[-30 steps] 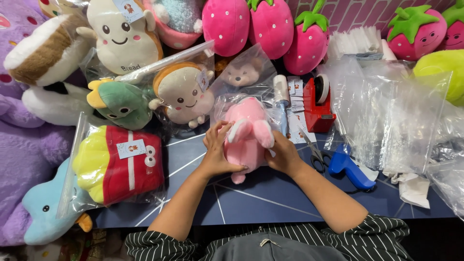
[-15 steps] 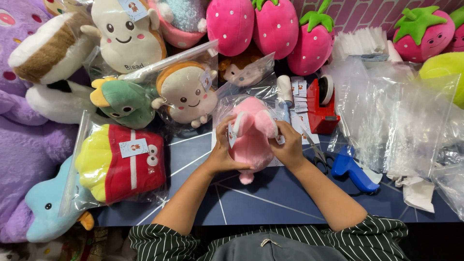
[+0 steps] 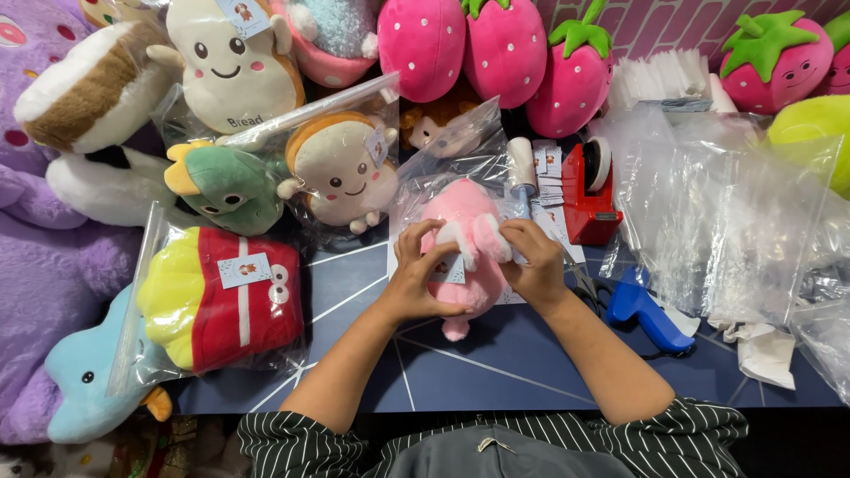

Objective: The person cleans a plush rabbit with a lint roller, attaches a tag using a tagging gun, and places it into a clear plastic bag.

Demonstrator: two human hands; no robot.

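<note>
Pink plush toy (image 3: 467,239): soft, rounded, one stubby foot pointing down, small white paper tag (image 3: 450,270) on the front, partly inside a clear plastic bag (image 3: 452,150); located at centre of the dark blue table (image 3: 460,363). Gripped on both sides: left hand (image 3: 416,279) curled around the left flank with fingers at the tag, right hand (image 3: 531,265) pinching the pale ear or limb on the right flank. Just right: one red tape dispenser (image 3: 591,190), one blue tagging gun (image 3: 646,310). Further right: stack of clear bags (image 3: 726,212). Along the back: three pink strawberry plushes (image 3: 496,44) together. Left: one bagged fries plush (image 3: 217,296), one green dinosaur plush (image 3: 226,186).
</note>
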